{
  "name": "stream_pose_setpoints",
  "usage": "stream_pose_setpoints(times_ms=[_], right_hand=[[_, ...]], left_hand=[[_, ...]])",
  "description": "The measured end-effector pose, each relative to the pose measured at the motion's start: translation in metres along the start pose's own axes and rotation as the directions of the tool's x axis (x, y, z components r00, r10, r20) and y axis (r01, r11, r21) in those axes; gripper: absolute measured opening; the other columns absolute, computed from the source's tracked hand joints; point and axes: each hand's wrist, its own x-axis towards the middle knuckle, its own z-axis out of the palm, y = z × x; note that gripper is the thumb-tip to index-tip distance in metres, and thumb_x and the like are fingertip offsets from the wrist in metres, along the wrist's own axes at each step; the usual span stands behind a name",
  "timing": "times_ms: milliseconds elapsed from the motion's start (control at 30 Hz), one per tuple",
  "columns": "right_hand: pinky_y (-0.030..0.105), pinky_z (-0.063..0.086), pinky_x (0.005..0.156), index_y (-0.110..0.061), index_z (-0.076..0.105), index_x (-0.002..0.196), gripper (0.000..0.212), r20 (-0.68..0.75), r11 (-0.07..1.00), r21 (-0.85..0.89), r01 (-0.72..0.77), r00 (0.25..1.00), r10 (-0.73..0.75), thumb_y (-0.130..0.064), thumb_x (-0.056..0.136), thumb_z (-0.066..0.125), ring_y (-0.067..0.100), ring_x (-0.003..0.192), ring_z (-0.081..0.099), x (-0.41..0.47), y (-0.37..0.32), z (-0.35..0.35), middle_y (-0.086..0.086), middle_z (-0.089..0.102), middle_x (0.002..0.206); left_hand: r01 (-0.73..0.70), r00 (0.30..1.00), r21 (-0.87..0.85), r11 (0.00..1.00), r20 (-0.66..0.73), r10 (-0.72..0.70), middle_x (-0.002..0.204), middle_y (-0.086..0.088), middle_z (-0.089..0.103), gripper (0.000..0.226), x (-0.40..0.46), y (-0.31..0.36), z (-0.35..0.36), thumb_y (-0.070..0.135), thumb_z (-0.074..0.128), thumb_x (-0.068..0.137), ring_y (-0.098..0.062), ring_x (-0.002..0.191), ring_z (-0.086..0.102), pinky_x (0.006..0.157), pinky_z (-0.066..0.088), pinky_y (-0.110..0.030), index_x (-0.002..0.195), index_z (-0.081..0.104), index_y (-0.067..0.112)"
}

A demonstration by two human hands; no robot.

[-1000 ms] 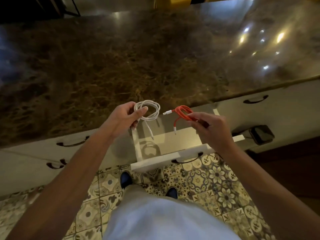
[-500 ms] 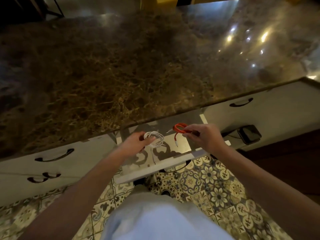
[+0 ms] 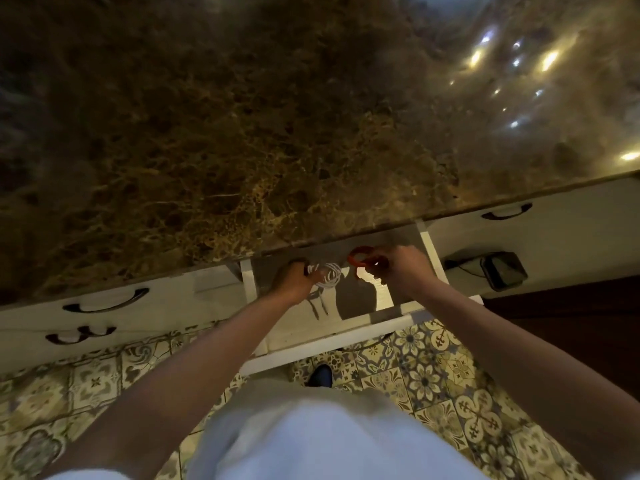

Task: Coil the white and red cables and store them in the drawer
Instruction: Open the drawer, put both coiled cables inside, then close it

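A white drawer (image 3: pixel 349 336) stands pulled out below the brown marble counter. Both my hands reach down into it. My left hand (image 3: pixel 294 280) holds the coiled white cable (image 3: pixel 329 273) low over the drawer floor, with a loose end trailing toward me. My right hand (image 3: pixel 403 268) pinches the coiled red cable (image 3: pixel 360 259) near the back of the drawer, just under the counter's lip. Part of each coil is hidden by my fingers. The frame is blurred.
The marble counter (image 3: pixel 277 133) overhangs the back of the drawer. Closed drawers with dark handles (image 3: pixel 104 303) (image 3: pixel 505 213) flank it. A dark box with a cord (image 3: pixel 502 273) sits at the right. Patterned floor tiles (image 3: pixel 433 393) lie below.
Both hands have sunk lower and further back into the drawer with their coils. The view has tilted down and closer to the counter.
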Motion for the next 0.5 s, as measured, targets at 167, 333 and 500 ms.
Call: stream_pose_setpoints(times_ms=[167, 333, 500], right_hand=[[0.042, 0.062, 0.084, -0.027, 0.078, 0.118, 0.028, 0.095, 0.992, 0.077, -0.101, 0.991, 0.093, -0.028, 0.090, 0.078, 0.024, 0.093, 0.077, 0.015, -0.002, 0.008, 0.004, 0.082, 0.099], [0.037, 0.059, 0.090, -0.026, 0.076, 0.121, 0.035, 0.235, 0.988, 0.018, -0.155, 0.961, 0.146, -0.030, 0.086, 0.079, 0.022, 0.103, 0.073, 0.021, -0.002, 0.015, 0.000, 0.080, 0.112], [0.039, 0.060, 0.095, -0.028, 0.073, 0.120, 0.053, 0.347, 0.970, 0.068, -0.234, 0.917, 0.197, -0.046, 0.070, 0.081, 0.021, 0.109, 0.072, 0.042, 0.028, 0.043, -0.004, 0.077, 0.112]], left_hand=[[0.006, 1.000, 0.135, 0.991, -0.005, -0.005, 0.123, -0.012, 0.071, 0.049, 0.012, -0.005, 0.002, 0.053, 0.056, 0.103, -0.034, 0.104, 0.069, 0.084, 0.057, -0.041, 0.126, 0.067, 0.011], [0.040, 0.998, 0.196, 0.980, 0.033, -0.047, 0.122, -0.017, 0.071, 0.038, 0.019, -0.011, 0.008, 0.041, 0.053, 0.107, -0.036, 0.110, 0.069, 0.090, 0.058, -0.043, 0.129, 0.064, 0.012], [0.027, 0.999, 0.289, 0.957, 0.011, -0.031, 0.133, -0.016, 0.067, 0.035, 0.020, -0.011, 0.007, 0.036, 0.053, 0.108, -0.036, 0.121, 0.065, 0.096, 0.056, -0.042, 0.131, 0.063, 0.012]])
